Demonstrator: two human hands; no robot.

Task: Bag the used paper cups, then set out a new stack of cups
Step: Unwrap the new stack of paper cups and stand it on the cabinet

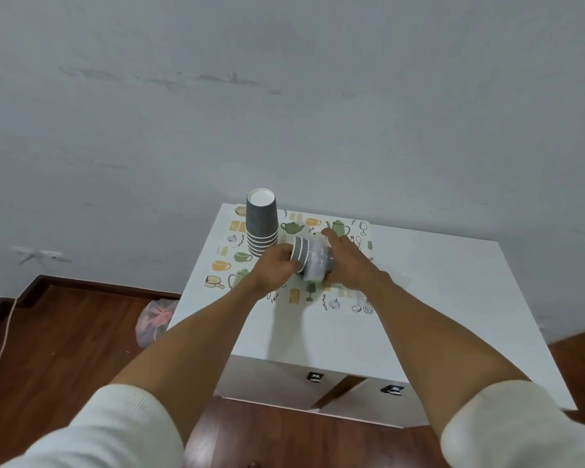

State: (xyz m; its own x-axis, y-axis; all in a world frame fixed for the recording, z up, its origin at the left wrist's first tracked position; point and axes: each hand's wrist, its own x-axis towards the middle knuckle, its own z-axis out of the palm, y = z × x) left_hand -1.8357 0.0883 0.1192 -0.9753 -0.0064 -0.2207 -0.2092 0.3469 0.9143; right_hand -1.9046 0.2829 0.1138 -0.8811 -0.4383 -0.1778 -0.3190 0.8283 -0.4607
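Observation:
A stack of grey paper cups [261, 228] stands upside down at the back left of the patterned mat [338, 300]. In front of it a second, shorter stack of grey cups [301, 253] lies on its side, partly inside a clear plastic sleeve [316, 265]. My left hand [274, 268] grips the rim end of this lying stack. My right hand [347, 261] holds the sleeve end around the cups. Both hands hover just above the mat.
The mat lies on a white cabinet [436, 298] with two drawer handles [391, 389] at the front. A tied translucent bag [156, 320] sits on the wood floor left of the cabinet. A thin cable [0, 346] runs along the floor by the wall.

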